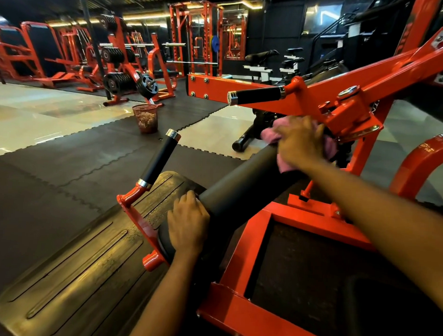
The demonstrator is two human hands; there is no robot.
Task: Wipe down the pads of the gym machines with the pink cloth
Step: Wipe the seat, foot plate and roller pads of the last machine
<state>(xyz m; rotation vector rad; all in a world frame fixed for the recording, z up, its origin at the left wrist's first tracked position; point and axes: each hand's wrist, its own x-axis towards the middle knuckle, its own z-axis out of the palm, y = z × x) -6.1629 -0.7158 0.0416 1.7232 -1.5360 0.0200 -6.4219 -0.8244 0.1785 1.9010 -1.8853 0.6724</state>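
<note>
A long black roller pad (242,183) runs diagonally across the orange machine frame (239,266). At the pad's far end, my right hand (300,143) presses the pink cloth (273,133) onto it, close under an orange pivot bracket (347,117). The cloth bunches out on both sides of the hand. Over the pad's near end lies my left hand (188,223), fingers curled round the rounded end. A ribbed black seat pad (86,271) stretches to the lower left.
Two black-grip handles stick out: one (161,159) beside the near end of the pad, one (257,95) above it. A mesh waste bin (145,117) stands on the floor mats. Weight racks (123,64) and orange machines line the back.
</note>
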